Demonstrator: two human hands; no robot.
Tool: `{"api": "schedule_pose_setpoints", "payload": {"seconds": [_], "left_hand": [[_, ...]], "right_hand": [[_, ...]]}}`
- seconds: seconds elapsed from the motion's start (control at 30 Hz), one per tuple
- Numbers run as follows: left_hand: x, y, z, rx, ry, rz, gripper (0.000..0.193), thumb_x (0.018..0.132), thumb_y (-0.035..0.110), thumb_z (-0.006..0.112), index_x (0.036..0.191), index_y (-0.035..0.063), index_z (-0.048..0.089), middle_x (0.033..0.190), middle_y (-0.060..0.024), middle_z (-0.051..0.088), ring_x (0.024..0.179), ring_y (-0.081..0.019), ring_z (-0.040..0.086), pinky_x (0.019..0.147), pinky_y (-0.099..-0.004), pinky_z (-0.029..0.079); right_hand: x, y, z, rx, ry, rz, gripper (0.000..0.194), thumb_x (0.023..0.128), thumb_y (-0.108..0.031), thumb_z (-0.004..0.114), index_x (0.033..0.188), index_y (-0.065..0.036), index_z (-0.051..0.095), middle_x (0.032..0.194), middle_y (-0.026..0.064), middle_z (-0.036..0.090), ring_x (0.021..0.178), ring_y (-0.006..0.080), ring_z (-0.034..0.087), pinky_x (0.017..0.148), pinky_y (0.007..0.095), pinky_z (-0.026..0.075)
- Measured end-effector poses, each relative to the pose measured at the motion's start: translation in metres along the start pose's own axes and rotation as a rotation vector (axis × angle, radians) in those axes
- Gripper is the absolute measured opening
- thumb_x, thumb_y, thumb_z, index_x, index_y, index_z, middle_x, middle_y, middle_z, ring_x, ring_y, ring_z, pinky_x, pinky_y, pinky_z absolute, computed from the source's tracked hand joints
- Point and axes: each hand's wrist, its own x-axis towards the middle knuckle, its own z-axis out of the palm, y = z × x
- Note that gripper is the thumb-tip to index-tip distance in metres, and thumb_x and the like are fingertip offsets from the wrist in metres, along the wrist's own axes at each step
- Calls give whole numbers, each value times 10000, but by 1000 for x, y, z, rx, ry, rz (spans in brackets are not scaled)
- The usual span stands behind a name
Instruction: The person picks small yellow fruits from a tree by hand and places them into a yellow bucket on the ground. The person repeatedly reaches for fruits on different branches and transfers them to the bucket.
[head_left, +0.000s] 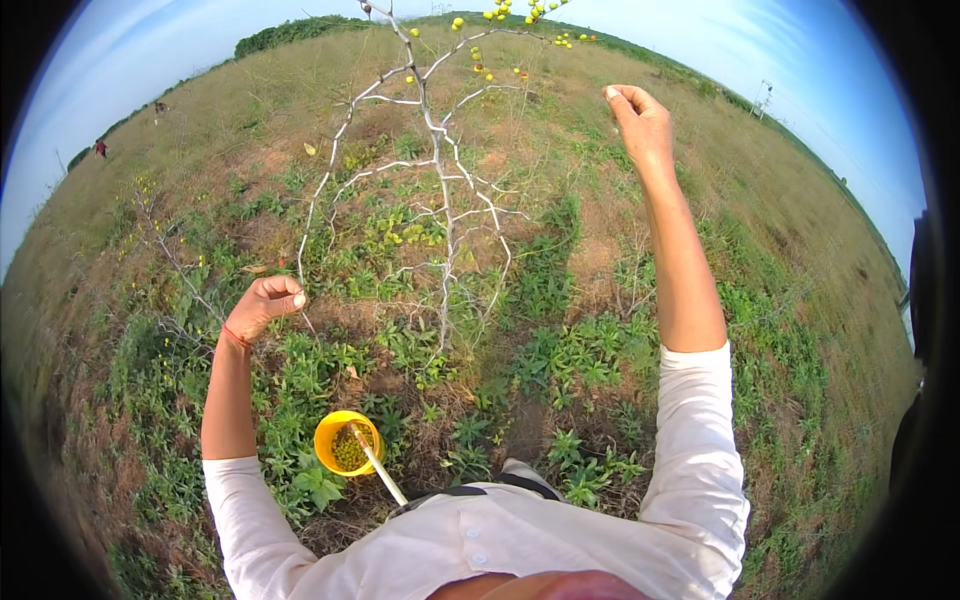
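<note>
My left hand (271, 301), a red thread around its wrist, pinches the drooping end of a thin grey branch (321, 184). That branch belongs to a nearly leafless shrub (442, 180) before me. Small round yellow fruits (496, 13), a few turning red, hang on its upper twigs. Raised at the upper right, my right hand (642, 124) has thumb and fingertips together; whether anything thin is between them cannot be made out. Below my left hand, a yellow bucket (324, 442) holds many small yellow-green fruits (349, 451). A pale stick (384, 472) reaches from the bucket towards my waist.
Low green weeds (577, 360) and dry grass cover the ground. Another fruiting shrub (169, 255) stands at the left. A distant person (100, 148) is at the far left, and a pylon (762, 97) rises at the right. A dark shape borders the right edge.
</note>
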Motion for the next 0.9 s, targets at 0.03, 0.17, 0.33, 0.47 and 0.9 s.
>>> {"api": "schedule_pose_setpoints", "payload": {"seconds": [0.03, 0.17, 0.33, 0.47, 0.9], "left_hand": [[-3, -1, -4, 37, 7, 5, 104, 763, 136, 675, 751, 83, 586, 715, 39, 566, 669, -57, 492, 626, -238, 387], [-23, -5, -20, 51, 80, -59, 99, 760, 123, 676, 754, 85, 585, 734, 30, 580, 652, -60, 484, 606, -230, 383], [-38, 4, -30, 95, 198, -107, 107, 752, 145, 690, 740, 86, 601, 713, 20, 585, 639, -86, 496, 614, -264, 408], [-48, 22, -27, 141, 229, -143, 112, 747, 164, 698, 744, 90, 614, 696, 18, 586, 622, -74, 500, 598, -261, 419], [-64, 40, -31, 214, 236, -208, 82, 750, 111, 690, 751, 77, 615, 715, 10, 599, 607, -49, 520, 545, -234, 436]], "right_hand": [[18, 12, 9, -144, -27, -45, 236, 806, -305, 572, 886, -98, 653, 751, 30, 628, 693, 134, 570, 622, 285, 443], [82, 58, 42, -442, -165, -129, 260, 800, -350, 529, 899, -145, 655, 822, 68, 641, 774, 240, 604, 675, 370, 460], [123, 108, 71, -515, -410, -87, 244, 801, -341, 525, 916, -170, 656, 861, 57, 643, 817, 242, 602, 701, 374, 462], [141, 117, 96, -468, -384, -92, 222, 805, -331, 525, 922, -199, 657, 897, 57, 640, 845, 241, 598, 727, 376, 461], [186, 123, 145, -298, -134, -200, 264, 824, -165, 486, 1072, -177, 578, 975, 110, 615, 916, 297, 573, 777, 419, 452]]}}
